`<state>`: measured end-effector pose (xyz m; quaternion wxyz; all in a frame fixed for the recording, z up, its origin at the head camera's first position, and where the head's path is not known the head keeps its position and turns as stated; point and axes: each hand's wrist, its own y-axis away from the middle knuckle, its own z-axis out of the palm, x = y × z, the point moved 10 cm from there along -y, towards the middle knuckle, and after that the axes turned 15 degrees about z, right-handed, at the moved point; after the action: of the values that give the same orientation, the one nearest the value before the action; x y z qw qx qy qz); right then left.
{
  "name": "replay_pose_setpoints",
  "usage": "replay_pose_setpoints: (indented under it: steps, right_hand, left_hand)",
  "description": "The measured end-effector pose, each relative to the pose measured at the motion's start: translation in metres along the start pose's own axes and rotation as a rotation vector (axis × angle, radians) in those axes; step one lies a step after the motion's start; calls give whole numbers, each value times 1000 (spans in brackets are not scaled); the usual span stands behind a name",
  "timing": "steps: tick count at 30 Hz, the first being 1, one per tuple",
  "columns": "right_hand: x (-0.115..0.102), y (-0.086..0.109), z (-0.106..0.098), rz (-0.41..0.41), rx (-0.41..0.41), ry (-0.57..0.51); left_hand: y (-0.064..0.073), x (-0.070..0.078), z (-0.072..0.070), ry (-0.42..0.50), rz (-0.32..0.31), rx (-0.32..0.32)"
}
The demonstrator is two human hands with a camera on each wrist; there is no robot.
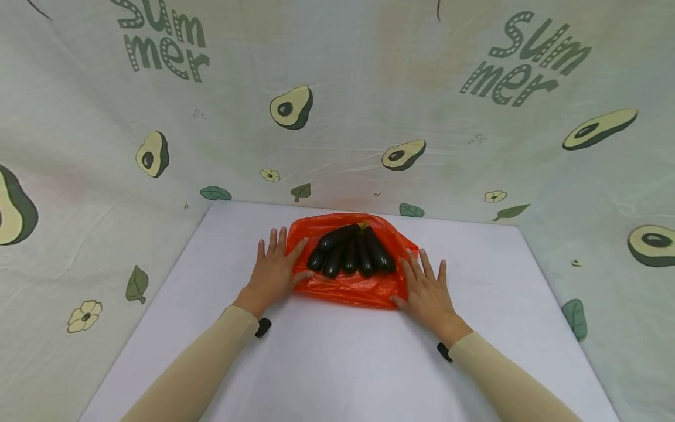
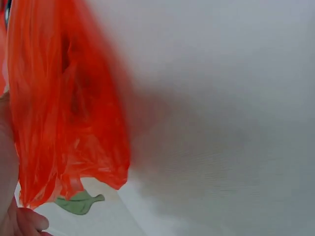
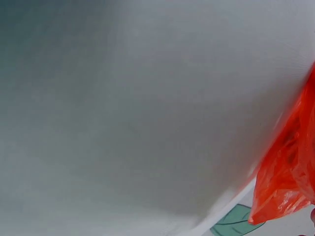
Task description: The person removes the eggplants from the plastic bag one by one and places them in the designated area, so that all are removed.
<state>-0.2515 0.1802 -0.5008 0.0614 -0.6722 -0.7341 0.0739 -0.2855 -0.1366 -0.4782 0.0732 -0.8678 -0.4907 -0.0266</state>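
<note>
Several dark, glossy eggplants (image 1: 350, 252) lie fanned out on a red plastic bag (image 1: 337, 288), their stem ends meeting at the far side. At the bag's left edge is my left hand (image 1: 270, 272), fingers spread, with the thumb and index finger reaching over the plastic. My right hand (image 1: 428, 295) is spread at the right edge, its fingertips and thumb right at the bag. In the left wrist view, the crinkled bag (image 2: 93, 128) fills the left side beside part of the hand. The right wrist view catches only a corner of the bag (image 3: 288, 172).
Beneath everything is a white table (image 1: 337, 357). A pale cloth (image 1: 343, 70) printed with avocados, leaves and lettering rises behind it and along both sides. A dark band (image 1: 262, 327) shows at the left wrist, another (image 1: 445, 351) at the right.
</note>
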Motion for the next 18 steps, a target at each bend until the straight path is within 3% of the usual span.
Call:
replay_pose_setpoints:
  steps: [4, 9, 13, 18]
  right_hand:
    - [3, 2, -3, -11, 26, 0]
    - [4, 4, -2, -19, 34, 9]
    - [5, 5, -3, -9, 33, 3]
    - [6, 7, -3, 5, 13, -14]
  left_hand:
    - [-15, -6, -2, 49, -27, -34]
    - [-22, -17, -4, 38, -65, -68]
    - [-22, -15, -1, 8, -37, -91]
    - [-11, -4, 4, -43, 21, -110]
